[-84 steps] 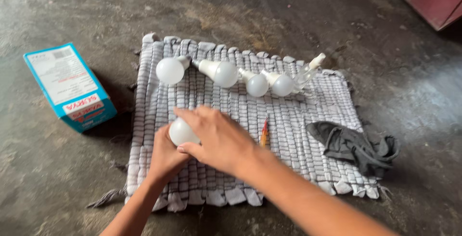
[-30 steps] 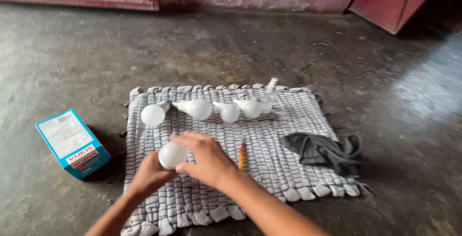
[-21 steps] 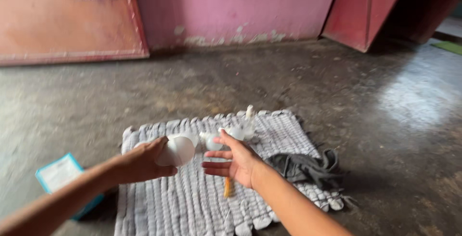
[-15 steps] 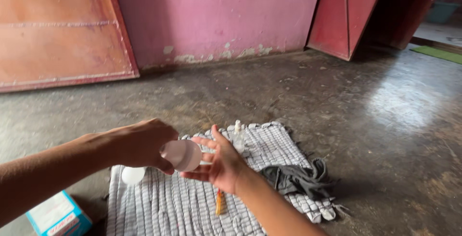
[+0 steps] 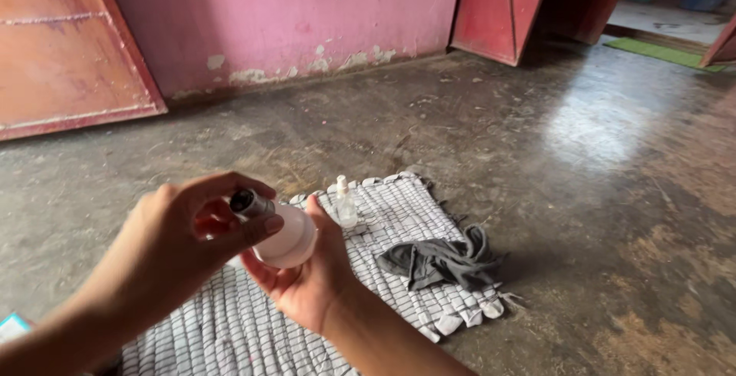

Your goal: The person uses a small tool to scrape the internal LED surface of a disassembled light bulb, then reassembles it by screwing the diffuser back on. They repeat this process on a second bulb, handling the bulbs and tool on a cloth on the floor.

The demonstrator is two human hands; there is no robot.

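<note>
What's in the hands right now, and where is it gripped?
A white light bulb. The right hand cradles its round globe, while the left hand pinches the metal base with its fingers.

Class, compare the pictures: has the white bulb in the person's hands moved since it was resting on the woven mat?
Yes. The white bulb has been lifted off the woven mat and is held above it, between the left hand and right hand.

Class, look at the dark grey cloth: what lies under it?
The dark grey cloth lies crumpled on the woven grey mat, which rests on the concrete floor. Whether anything else sits beneath it cannot be seen.
</note>
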